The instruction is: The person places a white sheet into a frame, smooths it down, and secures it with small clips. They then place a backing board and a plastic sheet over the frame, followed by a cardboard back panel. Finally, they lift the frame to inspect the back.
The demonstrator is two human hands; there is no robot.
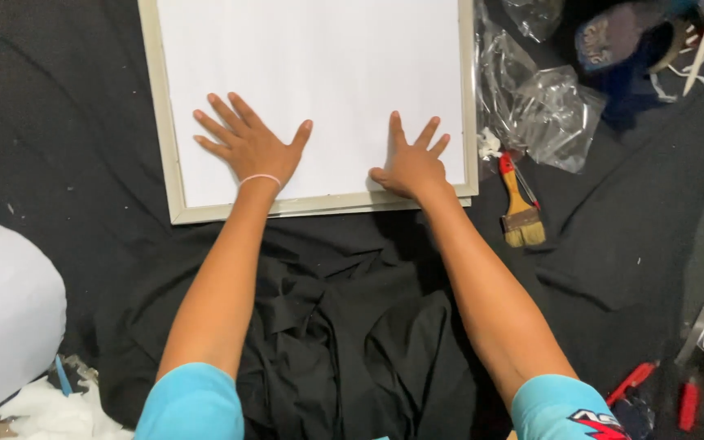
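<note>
Black cloth [59, 122] covers the floor. On it lies a white board [311, 65] in a pale frame [174, 187], flat, its far end out of view. It looks stiff and light, the face smooth and likely slippery; the frame edges offer the surest hold. Left hand [248, 147] and right hand [411, 165] press flat on the near part of the face, fingers spread wide, gripping nothing. Crumpled plastic wrap [552, 114] lies beside the right edge. A brush [519, 208] lies just beside the near right corner.
</note>
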